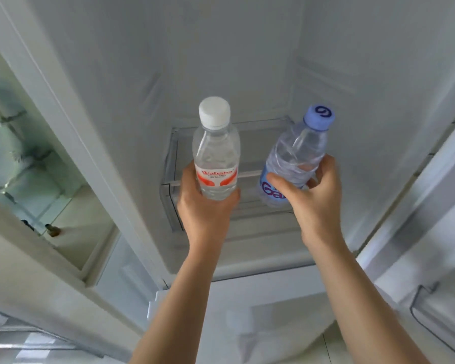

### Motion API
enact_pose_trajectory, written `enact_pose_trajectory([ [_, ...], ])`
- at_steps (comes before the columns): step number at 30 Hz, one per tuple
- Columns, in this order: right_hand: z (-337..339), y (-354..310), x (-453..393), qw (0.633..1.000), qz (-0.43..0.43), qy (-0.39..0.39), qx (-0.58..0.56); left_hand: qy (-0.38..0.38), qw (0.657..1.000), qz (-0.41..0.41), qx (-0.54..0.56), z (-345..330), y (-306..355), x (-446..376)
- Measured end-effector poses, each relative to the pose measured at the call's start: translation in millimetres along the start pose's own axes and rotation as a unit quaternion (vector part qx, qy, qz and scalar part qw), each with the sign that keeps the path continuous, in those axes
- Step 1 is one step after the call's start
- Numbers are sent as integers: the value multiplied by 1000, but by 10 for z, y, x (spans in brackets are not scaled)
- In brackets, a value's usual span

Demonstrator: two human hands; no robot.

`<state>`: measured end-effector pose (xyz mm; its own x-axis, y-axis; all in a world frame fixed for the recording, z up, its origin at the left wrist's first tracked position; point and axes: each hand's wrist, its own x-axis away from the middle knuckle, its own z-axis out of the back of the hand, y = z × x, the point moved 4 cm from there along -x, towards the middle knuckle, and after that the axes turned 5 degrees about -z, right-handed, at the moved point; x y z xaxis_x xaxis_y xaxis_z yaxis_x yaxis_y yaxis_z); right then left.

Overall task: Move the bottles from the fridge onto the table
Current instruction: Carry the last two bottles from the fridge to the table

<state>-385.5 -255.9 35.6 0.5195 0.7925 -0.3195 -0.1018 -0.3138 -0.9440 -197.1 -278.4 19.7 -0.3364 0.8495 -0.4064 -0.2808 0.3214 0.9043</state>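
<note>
Both my arms reach into the open fridge (247, 61). My left hand (206, 206) grips the lower body of a clear water bottle with a white cap and a red-and-white label (216, 153), held upright. My right hand (313, 195) grips a clear water bottle with a pale blue cap and blue label (294, 156), tilted slightly to the right. Both bottles are held above a clear shelf (250, 174) inside the fridge. No table is in view.
The white fridge walls close in on both sides. The fridge door (431, 258) stands open at the right with a door rack (431, 321) low down. At the left, a white cabinet frame (50, 127) borders a glass-fronted compartment with a small dark item (51, 229).
</note>
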Motion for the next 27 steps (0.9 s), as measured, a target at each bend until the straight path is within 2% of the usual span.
enact_pose_trajectory([
  [7, 338, -72, 1187, 999, -20, 33, 34, -62, 997, -28, -29, 670, -52, 868],
  [14, 782, -157, 2539, 993, -68, 50, 80, -169, 985, 6, -31, 1313, -180, 1900],
  [22, 1509, -189, 3813, 972, -164, 93, 138, -311, 948, 51, -40, 1591, -207, 3005],
  [27, 2043, -145, 4425, 952, -219, 132, 166, -384, 921, 41, -57, 1577, -183, 3695],
])
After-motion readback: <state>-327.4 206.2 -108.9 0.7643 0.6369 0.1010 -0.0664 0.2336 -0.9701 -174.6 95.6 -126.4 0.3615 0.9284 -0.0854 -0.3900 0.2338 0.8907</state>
